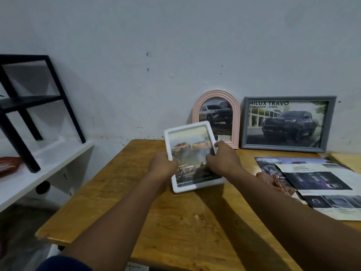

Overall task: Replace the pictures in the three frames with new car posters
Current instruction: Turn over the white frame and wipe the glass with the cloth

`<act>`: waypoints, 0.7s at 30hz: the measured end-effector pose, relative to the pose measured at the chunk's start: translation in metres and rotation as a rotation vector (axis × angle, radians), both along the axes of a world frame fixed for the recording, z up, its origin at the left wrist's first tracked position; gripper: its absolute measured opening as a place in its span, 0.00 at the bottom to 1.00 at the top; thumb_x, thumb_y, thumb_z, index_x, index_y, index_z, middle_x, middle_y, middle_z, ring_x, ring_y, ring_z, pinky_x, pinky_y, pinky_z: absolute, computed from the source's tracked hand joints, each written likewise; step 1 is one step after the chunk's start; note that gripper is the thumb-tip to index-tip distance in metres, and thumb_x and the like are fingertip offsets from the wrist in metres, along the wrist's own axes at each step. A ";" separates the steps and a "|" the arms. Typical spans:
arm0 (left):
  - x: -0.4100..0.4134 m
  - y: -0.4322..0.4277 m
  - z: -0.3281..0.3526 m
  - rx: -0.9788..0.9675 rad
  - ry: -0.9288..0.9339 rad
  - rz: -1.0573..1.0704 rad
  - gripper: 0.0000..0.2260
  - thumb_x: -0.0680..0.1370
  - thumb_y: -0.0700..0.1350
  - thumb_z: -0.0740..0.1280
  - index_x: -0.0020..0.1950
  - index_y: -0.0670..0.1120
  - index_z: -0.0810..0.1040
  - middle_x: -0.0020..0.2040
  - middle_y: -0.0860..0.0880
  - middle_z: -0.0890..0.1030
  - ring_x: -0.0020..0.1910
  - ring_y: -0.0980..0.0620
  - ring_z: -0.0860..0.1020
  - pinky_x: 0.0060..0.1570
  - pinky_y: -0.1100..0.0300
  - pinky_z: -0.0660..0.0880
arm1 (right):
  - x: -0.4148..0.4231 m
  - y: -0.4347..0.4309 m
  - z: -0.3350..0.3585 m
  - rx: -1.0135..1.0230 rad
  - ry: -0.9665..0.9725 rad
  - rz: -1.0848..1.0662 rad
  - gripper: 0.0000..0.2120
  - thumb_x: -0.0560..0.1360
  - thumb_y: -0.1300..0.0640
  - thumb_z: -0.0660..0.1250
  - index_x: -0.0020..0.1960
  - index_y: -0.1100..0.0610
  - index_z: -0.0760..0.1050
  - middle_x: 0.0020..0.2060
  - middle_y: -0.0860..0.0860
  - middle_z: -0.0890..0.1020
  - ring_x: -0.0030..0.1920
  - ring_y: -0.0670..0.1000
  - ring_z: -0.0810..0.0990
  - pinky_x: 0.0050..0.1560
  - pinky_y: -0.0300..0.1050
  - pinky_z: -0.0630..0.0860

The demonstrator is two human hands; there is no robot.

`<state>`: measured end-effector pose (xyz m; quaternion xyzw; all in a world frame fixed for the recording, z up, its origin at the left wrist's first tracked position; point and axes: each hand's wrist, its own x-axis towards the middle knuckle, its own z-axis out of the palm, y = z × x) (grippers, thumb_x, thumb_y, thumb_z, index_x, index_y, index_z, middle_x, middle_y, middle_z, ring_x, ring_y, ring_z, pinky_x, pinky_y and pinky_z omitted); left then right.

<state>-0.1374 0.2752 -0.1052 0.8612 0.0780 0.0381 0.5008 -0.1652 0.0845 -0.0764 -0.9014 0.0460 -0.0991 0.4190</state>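
Observation:
A white rectangular frame [190, 133] with a yellow-car poster in it is tilted up above the wooden table [121, 192]. My left hand [163, 166] grips its left edge, and my right hand [224, 158] grips its right edge, thumb on the front. Behind it a pink arched frame [215, 96] with a car picture leans on the wall. To the right of that stands a grey rectangular frame [289, 99] with a dark pickup poster.
Loose car brochure sheets [322, 184] lie on the table's right side, with a small reddish patterned object [267, 178] at their left edge. A white shelf unit [48, 163] with a black metal rack [29, 98] and a red object [8, 164] stands at the left.

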 end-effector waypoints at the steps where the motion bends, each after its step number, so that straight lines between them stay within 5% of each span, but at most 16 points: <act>1: 0.002 0.004 0.008 0.020 -0.070 0.014 0.06 0.80 0.42 0.68 0.56 0.49 0.79 0.45 0.52 0.82 0.39 0.54 0.81 0.32 0.61 0.76 | 0.005 0.004 0.003 0.024 -0.055 0.031 0.18 0.76 0.55 0.70 0.64 0.54 0.71 0.51 0.50 0.77 0.49 0.51 0.77 0.40 0.42 0.77; 5: 0.022 0.022 0.030 0.000 -0.240 0.048 0.16 0.81 0.43 0.69 0.68 0.47 0.75 0.57 0.47 0.81 0.48 0.49 0.81 0.38 0.61 0.76 | 0.026 0.029 0.014 0.073 -0.157 0.134 0.25 0.75 0.58 0.69 0.70 0.53 0.68 0.65 0.55 0.73 0.59 0.54 0.76 0.59 0.53 0.79; 8: 0.046 0.035 0.038 0.027 -0.258 0.102 0.26 0.81 0.45 0.68 0.79 0.47 0.66 0.72 0.46 0.74 0.64 0.44 0.77 0.57 0.53 0.77 | 0.046 0.050 0.015 0.063 -0.177 0.172 0.29 0.77 0.58 0.68 0.75 0.54 0.64 0.72 0.54 0.69 0.68 0.56 0.72 0.66 0.51 0.73; 11: 0.074 0.048 0.041 0.000 -0.228 0.127 0.31 0.82 0.46 0.68 0.82 0.48 0.59 0.78 0.47 0.66 0.74 0.42 0.69 0.67 0.50 0.71 | 0.074 0.066 0.012 0.023 -0.170 0.198 0.30 0.78 0.58 0.68 0.77 0.55 0.61 0.74 0.53 0.65 0.72 0.55 0.68 0.68 0.49 0.69; 21: 0.155 0.077 0.025 0.008 -0.171 0.097 0.32 0.82 0.45 0.67 0.83 0.51 0.55 0.81 0.49 0.62 0.76 0.43 0.66 0.69 0.49 0.70 | 0.166 0.096 -0.008 0.008 -0.135 0.268 0.29 0.77 0.56 0.68 0.76 0.52 0.61 0.70 0.53 0.69 0.65 0.52 0.73 0.63 0.48 0.74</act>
